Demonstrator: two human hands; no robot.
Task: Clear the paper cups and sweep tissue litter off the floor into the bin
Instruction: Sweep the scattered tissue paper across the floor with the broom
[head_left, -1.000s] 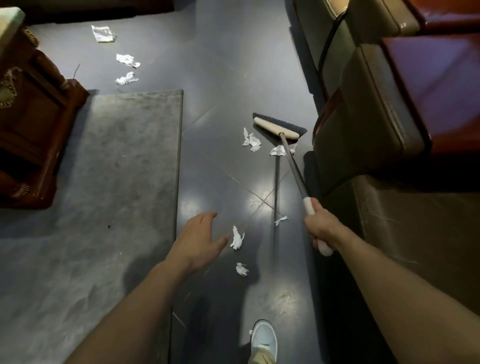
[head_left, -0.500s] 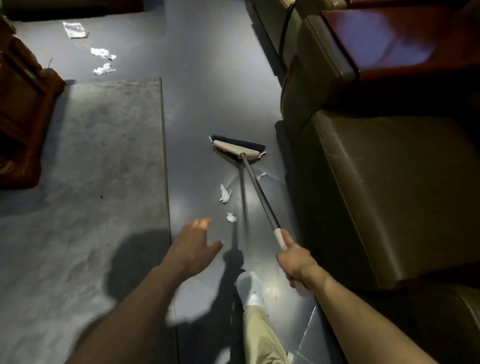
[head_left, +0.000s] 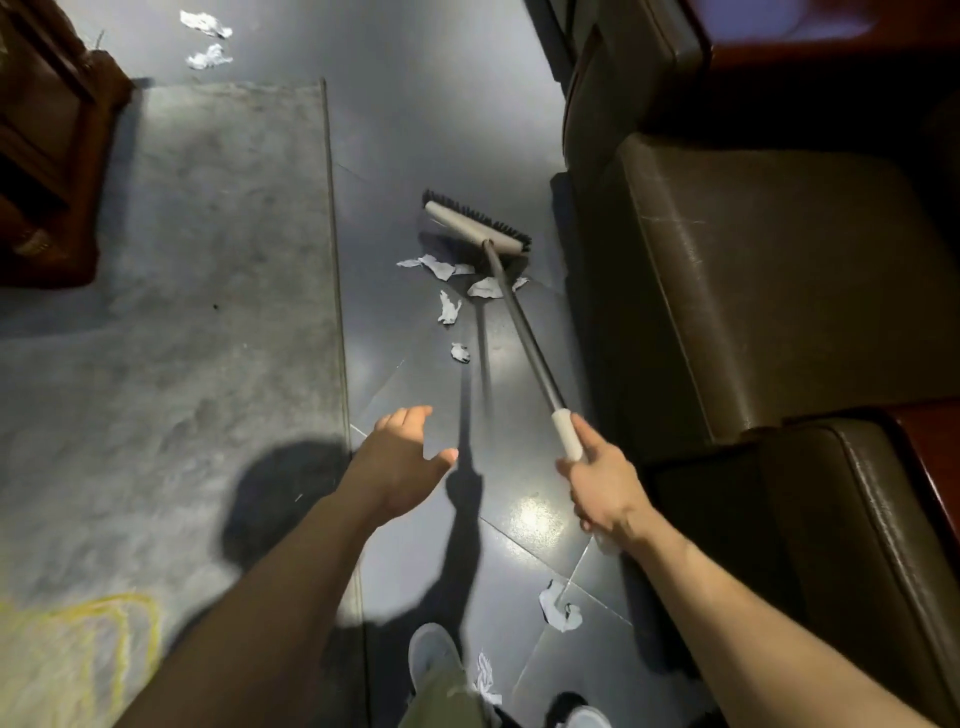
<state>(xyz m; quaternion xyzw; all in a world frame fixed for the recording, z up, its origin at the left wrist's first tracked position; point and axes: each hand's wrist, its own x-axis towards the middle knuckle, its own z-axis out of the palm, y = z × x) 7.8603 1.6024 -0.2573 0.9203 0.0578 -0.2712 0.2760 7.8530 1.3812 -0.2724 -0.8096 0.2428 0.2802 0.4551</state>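
Tissue scraps (head_left: 449, 306) lie just beside the broom head (head_left: 475, 226); right grip (head_left: 602, 488) clasps its handle (head_left: 524, 338), seemingly to drag them closer; left grip (head_left: 400, 462) hovers empty, fingers spread.

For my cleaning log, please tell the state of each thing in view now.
Tissue scraps, scattered loose on the floor.
Broom, slanted, head next to some scraps.
Right hand, holds the broom's grip.
Left hand, open, holding nothing.
Rug, lying flat.
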